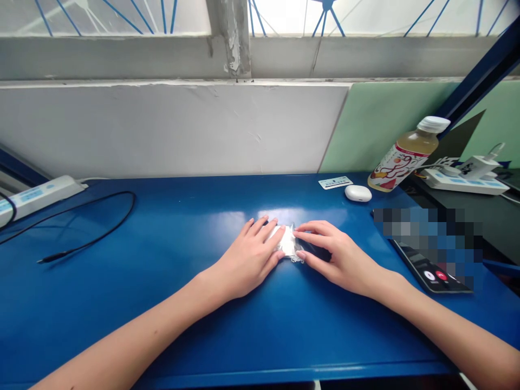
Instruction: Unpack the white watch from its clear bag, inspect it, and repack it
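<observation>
A small white item in crinkled clear plastic point(287, 242) lies on the blue desk point(195, 330) between my hands; its exact kind is hard to make out. My left hand point(252, 257) rests flat with fingers stretched, covering the left part of the packet. From the right, my right hand point(335, 252) reaches in with its thumb and fingers apart, the tips touching the packet's right edge. Part of the packet is hidden under the left fingers.
On the right are a phone point(430, 265), a white earbud case point(358, 193), a small card point(335, 182), a drink bottle point(406, 157) and a power strip point(467, 181). At left, a black cable point(109, 233) lies near another power strip point(44, 196). A wall stands behind.
</observation>
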`<state>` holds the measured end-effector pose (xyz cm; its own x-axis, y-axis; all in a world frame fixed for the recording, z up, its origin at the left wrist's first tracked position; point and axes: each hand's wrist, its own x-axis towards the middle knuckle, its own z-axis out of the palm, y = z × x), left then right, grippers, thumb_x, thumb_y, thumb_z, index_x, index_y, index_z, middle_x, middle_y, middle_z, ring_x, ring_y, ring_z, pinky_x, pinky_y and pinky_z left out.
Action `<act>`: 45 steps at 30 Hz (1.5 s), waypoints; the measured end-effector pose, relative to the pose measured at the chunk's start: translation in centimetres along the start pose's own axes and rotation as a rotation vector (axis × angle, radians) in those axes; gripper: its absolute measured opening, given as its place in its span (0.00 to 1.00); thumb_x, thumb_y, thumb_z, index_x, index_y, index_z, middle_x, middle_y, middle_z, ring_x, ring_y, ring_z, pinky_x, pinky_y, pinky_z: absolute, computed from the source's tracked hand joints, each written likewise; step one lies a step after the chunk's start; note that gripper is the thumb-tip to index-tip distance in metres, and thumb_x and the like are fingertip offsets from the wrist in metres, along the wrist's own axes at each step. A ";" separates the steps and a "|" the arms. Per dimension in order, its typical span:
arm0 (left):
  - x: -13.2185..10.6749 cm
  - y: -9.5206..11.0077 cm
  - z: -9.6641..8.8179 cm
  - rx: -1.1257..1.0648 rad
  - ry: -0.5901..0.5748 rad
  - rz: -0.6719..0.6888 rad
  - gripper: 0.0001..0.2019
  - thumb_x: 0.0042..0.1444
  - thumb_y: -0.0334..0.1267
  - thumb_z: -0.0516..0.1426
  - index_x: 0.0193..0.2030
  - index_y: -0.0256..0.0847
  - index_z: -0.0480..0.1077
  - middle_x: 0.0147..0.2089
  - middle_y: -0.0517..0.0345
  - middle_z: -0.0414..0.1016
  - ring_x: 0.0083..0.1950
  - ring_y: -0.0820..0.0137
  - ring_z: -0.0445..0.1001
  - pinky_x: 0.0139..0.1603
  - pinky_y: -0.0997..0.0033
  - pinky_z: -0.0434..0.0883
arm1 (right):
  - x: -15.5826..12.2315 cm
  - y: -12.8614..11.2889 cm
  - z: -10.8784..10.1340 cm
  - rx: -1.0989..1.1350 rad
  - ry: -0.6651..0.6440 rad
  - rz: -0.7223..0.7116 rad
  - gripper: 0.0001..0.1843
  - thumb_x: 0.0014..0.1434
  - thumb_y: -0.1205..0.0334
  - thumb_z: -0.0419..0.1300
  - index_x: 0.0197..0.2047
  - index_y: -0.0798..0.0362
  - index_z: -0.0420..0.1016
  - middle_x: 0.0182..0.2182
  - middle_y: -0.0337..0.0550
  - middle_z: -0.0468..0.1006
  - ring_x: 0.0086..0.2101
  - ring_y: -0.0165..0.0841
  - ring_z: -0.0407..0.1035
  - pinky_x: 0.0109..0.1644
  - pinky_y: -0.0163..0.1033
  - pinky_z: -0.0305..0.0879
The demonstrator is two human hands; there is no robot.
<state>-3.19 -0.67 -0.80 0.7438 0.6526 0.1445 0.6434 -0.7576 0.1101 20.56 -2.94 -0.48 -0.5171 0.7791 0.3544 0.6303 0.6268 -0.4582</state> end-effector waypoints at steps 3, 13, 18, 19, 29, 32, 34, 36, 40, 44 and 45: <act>0.0 0.0 0.0 -0.001 0.008 0.003 0.24 0.73 0.44 0.42 0.69 0.35 0.58 0.70 0.40 0.60 0.71 0.48 0.56 0.67 0.43 0.57 | 0.0 0.1 0.2 -0.025 0.005 -0.029 0.17 0.66 0.60 0.56 0.56 0.54 0.75 0.54 0.54 0.76 0.55 0.44 0.69 0.57 0.53 0.71; 0.0 0.0 0.1 -0.026 0.028 0.000 0.23 0.72 0.43 0.43 0.69 0.36 0.59 0.69 0.39 0.62 0.71 0.48 0.57 0.67 0.42 0.57 | 0.0 -0.3 0.4 -0.207 -0.004 -0.106 0.20 0.68 0.63 0.53 0.60 0.57 0.72 0.55 0.55 0.77 0.58 0.47 0.67 0.57 0.56 0.72; 0.0 0.0 0.1 -0.012 0.019 0.006 0.24 0.72 0.43 0.43 0.69 0.34 0.58 0.69 0.38 0.62 0.71 0.47 0.57 0.67 0.42 0.57 | 0.0 -0.7 0.5 -0.360 -0.006 -0.178 0.20 0.68 0.65 0.51 0.60 0.62 0.71 0.57 0.57 0.75 0.60 0.48 0.66 0.61 0.55 0.69; 0.0 0.0 0.1 -0.010 0.016 0.007 0.24 0.72 0.43 0.43 0.69 0.34 0.58 0.69 0.38 0.62 0.71 0.47 0.57 0.67 0.41 0.57 | 0.1 -0.8 0.6 -0.406 -0.008 -0.195 0.21 0.67 0.66 0.51 0.59 0.63 0.72 0.57 0.58 0.75 0.60 0.50 0.66 0.61 0.55 0.69; -0.1 -0.1 0.4 -0.026 0.028 0.013 0.23 0.72 0.43 0.44 0.69 0.36 0.57 0.69 0.38 0.62 0.71 0.48 0.57 0.67 0.40 0.56 | 0.2 -1.6 1.2 -0.575 -0.095 -0.292 0.23 0.62 0.72 0.52 0.59 0.74 0.70 0.58 0.71 0.72 0.61 0.56 0.64 0.63 0.57 0.66; -0.1 -0.2 0.5 -0.041 0.034 0.016 0.24 0.71 0.45 0.46 0.69 0.37 0.58 0.69 0.39 0.62 0.71 0.47 0.57 0.67 0.40 0.57 | 0.6 -1.8 1.0 -0.494 -0.112 -0.274 0.24 0.62 0.73 0.52 0.59 0.71 0.70 0.58 0.70 0.72 0.61 0.55 0.64 0.63 0.57 0.66; -0.1 -0.3 0.5 -0.046 0.042 0.018 0.24 0.71 0.45 0.47 0.69 0.37 0.58 0.69 0.39 0.62 0.71 0.47 0.58 0.66 0.39 0.57 | 0.8 -2.0 0.9 -0.483 -0.119 -0.282 0.23 0.61 0.72 0.52 0.59 0.72 0.70 0.58 0.70 0.72 0.62 0.55 0.63 0.64 0.58 0.65; -0.1 -0.3 0.5 -0.040 0.049 0.019 0.24 0.71 0.45 0.47 0.69 0.36 0.58 0.68 0.38 0.63 0.70 0.47 0.59 0.66 0.39 0.58 | 0.8 -1.9 0.9 -0.442 -0.091 -0.257 0.22 0.63 0.70 0.51 0.58 0.70 0.71 0.57 0.67 0.74 0.61 0.53 0.64 0.64 0.57 0.65; 0.2 -0.1 0.6 0.018 0.072 0.021 0.22 0.70 0.43 0.49 0.66 0.33 0.61 0.64 0.37 0.67 0.65 0.48 0.66 0.64 0.43 0.61 | 0.8 -0.8 0.8 -0.258 0.011 -0.132 0.19 0.68 0.67 0.49 0.56 0.60 0.74 0.54 0.55 0.78 0.59 0.46 0.67 0.63 0.53 0.68; 0.5 0.1 0.4 0.083 0.130 0.044 0.21 0.69 0.42 0.51 0.64 0.31 0.62 0.61 0.37 0.70 0.60 0.48 0.69 0.63 0.42 0.61 | 0.8 0.7 0.4 -0.213 0.057 -0.065 0.21 0.67 0.70 0.48 0.60 0.57 0.70 0.59 0.55 0.73 0.61 0.44 0.65 0.63 0.55 0.66; 0.5 0.1 0.2 0.074 0.152 0.057 0.21 0.70 0.42 0.51 0.64 0.31 0.61 0.61 0.37 0.70 0.60 0.48 0.69 0.63 0.41 0.61 | 0.8 1.0 0.2 -0.201 0.063 -0.071 0.23 0.66 0.72 0.48 0.62 0.57 0.68 0.60 0.55 0.72 0.61 0.44 0.64 0.63 0.55 0.66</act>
<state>-2.70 -0.39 -0.92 0.7472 0.5947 0.2965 0.6164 -0.7870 0.0252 20.64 -1.73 -0.83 -0.5312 0.7279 0.4335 0.6991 0.6656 -0.2610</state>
